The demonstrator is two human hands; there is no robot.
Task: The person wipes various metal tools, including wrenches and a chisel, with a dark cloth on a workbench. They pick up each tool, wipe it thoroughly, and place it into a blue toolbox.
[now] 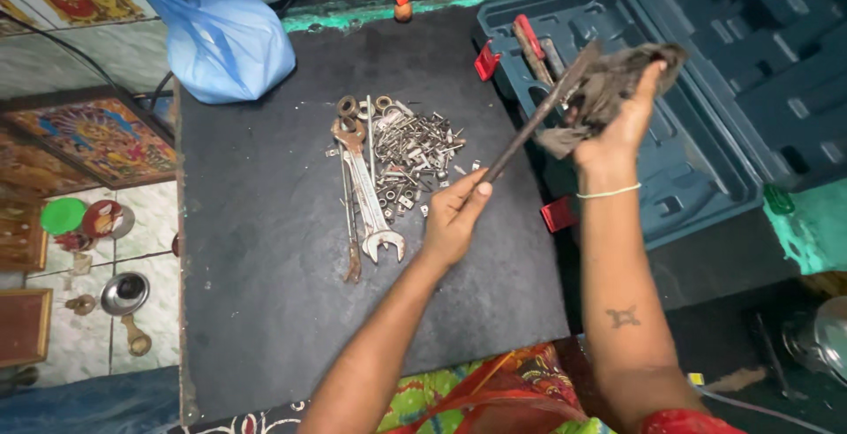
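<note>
The long metal rod (529, 130) slants from lower left up to upper right, held in the air over the black mat's (265, 293) right edge. The left hand (452, 218) pinches its lower end (thumb on top); the right hand (618, 125) presses a grey rag (609, 86) round its upper end, fingers curled shut.
</note>
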